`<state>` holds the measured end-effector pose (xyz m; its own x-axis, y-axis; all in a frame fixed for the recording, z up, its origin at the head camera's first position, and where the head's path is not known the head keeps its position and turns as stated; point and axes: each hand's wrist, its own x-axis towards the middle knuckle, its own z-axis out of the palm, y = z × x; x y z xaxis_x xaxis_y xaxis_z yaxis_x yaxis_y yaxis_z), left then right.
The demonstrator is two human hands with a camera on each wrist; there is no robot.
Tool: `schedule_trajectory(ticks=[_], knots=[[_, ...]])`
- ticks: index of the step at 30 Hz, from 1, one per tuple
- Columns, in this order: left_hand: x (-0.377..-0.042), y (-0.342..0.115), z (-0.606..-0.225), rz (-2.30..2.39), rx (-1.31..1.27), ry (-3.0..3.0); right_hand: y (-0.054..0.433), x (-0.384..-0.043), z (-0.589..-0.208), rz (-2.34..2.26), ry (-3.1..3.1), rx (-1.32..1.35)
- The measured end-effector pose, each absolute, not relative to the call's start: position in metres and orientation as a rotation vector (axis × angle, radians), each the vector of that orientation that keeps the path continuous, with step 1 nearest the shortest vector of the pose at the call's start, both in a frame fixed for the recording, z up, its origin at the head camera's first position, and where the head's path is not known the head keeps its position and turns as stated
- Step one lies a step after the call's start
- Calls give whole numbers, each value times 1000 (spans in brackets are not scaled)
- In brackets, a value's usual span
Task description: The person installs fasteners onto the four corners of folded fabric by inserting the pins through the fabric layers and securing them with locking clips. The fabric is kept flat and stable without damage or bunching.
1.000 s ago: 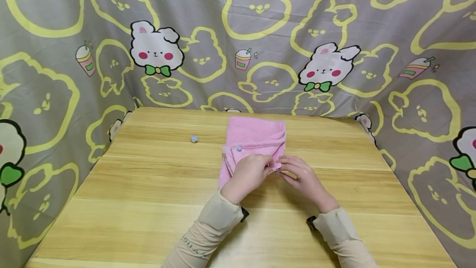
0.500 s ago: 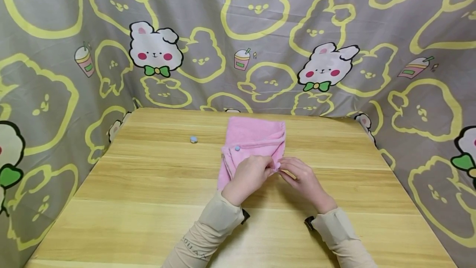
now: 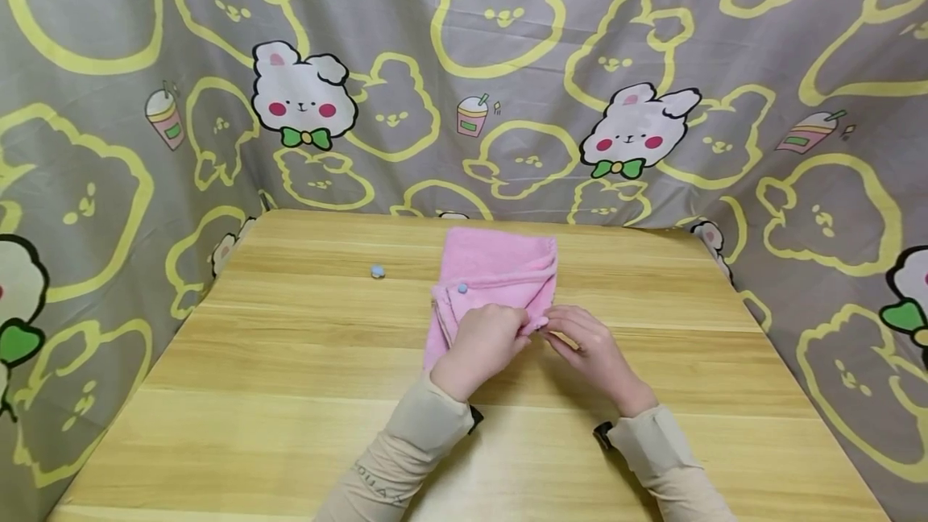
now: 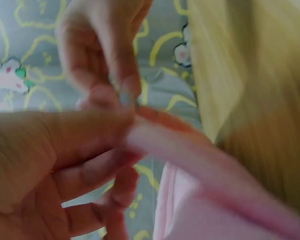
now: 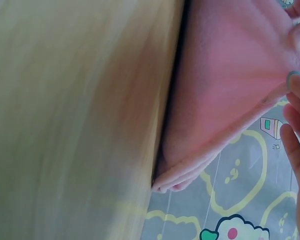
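A folded pink fleece cloth [image 3: 500, 252] lies on the table, its near right corner raised between both hands. My left hand [image 3: 489, 341] pinches the cloth's edge between thumb and fingers, seen closely in the left wrist view. At that corner my right hand [image 3: 590, 349] pinches a small bluish piece [image 4: 127, 97], mostly hidden by fingertips; a teal rim [image 5: 292, 77] shows by the thumb in the right wrist view. A small round blue button-like piece [image 3: 462, 288] sits on the cloth, just beyond my left hand. Another blue piece [image 3: 378, 271], pale underneath, lies on the table left of the cloth.
The wooden table [image 3: 275, 393] reaches to both sides and the front of the cloth. A grey patterned curtain [image 3: 406, 22] hangs behind it and along both sides.
My left fingers shift slightly at the cloth's corner, and a little more pink edge shows between the hands. The right hand stays nearly in place. Both other blue pieces keep their places.
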<state>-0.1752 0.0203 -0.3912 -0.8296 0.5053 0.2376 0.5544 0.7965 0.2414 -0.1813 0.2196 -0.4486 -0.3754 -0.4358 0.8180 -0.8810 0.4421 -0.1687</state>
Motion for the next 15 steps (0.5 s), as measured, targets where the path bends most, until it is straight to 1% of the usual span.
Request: schedule_trajectory(ticks=[6, 10, 15], knots=[[-166, 32, -394, -269, -790, -2759, 218, -182, -449, 757, -1977, 1114], [-163, 36, -395, -190, -830, -2744, 218, -181, -448, 726, -1993, 1083], [-166, 30, -392, -283, -834, -2757, 221, -180, -448, 709, -2013, 1046]])
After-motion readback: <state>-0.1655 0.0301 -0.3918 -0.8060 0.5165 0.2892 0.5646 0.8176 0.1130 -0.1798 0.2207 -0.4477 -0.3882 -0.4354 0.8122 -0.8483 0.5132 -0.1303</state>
